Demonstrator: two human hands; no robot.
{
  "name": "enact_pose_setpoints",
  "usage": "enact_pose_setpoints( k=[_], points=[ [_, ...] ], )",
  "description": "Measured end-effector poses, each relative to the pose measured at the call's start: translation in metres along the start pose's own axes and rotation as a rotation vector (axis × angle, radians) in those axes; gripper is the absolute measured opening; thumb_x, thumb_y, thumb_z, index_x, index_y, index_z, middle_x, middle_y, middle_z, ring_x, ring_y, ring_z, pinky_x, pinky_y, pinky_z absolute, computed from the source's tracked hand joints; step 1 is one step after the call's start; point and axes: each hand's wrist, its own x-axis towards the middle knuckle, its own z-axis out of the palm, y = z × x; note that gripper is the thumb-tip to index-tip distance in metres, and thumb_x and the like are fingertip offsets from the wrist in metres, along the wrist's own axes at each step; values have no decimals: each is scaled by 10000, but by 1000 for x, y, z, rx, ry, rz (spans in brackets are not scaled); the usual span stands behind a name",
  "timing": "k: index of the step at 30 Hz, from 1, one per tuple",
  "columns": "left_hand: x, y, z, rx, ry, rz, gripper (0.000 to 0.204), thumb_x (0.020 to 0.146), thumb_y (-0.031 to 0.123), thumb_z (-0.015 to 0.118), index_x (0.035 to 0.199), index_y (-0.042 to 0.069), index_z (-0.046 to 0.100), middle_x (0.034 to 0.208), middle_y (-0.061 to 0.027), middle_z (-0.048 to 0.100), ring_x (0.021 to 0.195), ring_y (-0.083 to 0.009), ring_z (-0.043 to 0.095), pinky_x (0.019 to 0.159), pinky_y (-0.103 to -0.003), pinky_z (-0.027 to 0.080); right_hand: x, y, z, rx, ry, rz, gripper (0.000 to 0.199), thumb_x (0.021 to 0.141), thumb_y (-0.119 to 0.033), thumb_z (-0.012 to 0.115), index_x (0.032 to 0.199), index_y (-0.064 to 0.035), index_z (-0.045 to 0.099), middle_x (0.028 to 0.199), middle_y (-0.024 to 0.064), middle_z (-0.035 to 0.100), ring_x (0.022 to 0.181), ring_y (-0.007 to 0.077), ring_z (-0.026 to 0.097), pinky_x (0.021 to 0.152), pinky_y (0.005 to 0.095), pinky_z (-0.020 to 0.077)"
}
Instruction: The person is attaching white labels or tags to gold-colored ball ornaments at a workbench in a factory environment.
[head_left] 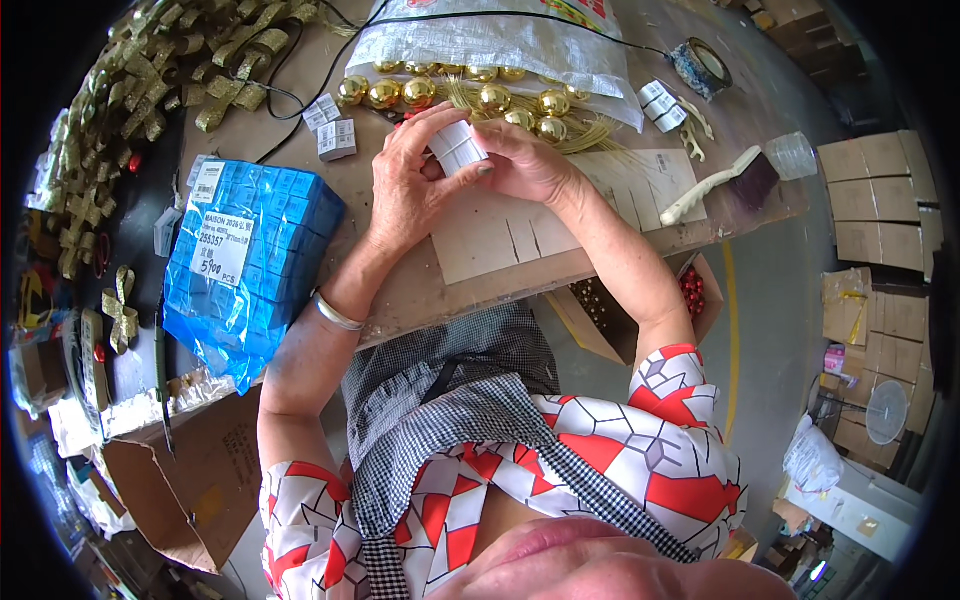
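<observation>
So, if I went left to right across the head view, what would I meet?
Lone gold bow, blue-wrapped package, left hand, white bundle, right hand, white-handled brush, stacked cardboard boxes.

A person (pixel 590 445) wears a short-sleeved white shirt (pixel 665 470) printed with red patches and dark angular lines, beneath a black-and-white checked apron (pixel 480 350) with matching shoulder straps (pixel 615 500), its lower part in a finer, darker check, and a plain silver-coloured bangle (pixel 337 315) around the left forearm (pixel 308 365).
</observation>
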Motion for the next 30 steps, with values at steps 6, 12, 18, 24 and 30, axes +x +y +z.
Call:
enact_pose_setpoints(
  k=[6,12,18,24,30],
  points=[
    [-3,1,-2,-33,-63,46,573,631,183,820,1150,84,597,1210,-112,577,1076,-271,574,811,-351,511,0,6,-5,58,-19,46,526,846,-322,656,1206,27,495,1140,126,563,1057,221,555,940,348,438],
    [2,7,-2,-8,-74,13,750,637,319,824,1277,103,499,1210,-106,548,990,-209,579,723,-304,528,-1,-7,8,57,-20,5,431,847,-356,660,1127,-47,551,988,22,582,934,117,555,856,293,455],
    [-1,-13,5,-56,-52,-26,910,703,430,764,1388,54,297,1301,-162,435,1096,-270,492,867,-359,481,-21,-49,-14,-667,425,-415,545,829,-464,640,1091,12,597,934,52,607,763,100,560,647,234,477],
    [0,-17,5,-33,-10,-39,795,756,371,736,1361,45,336,1211,-168,503,1122,-317,460,972,-415,374,-64,-134,-40,-1451,1154,-591,415,742,-325,765,1021,-42,642,913,52,658,801,113,596,725,241,478],
    [-1,-13,5,23,-63,-23,725,781,340,714,1345,57,358,1181,-164,494,1103,-321,463,938,-412,407,-123,-146,-144,-2104,1276,-461,518,684,-417,761,1004,-43,599,928,159,637,872,352,580,784,427,452]
  ],
)
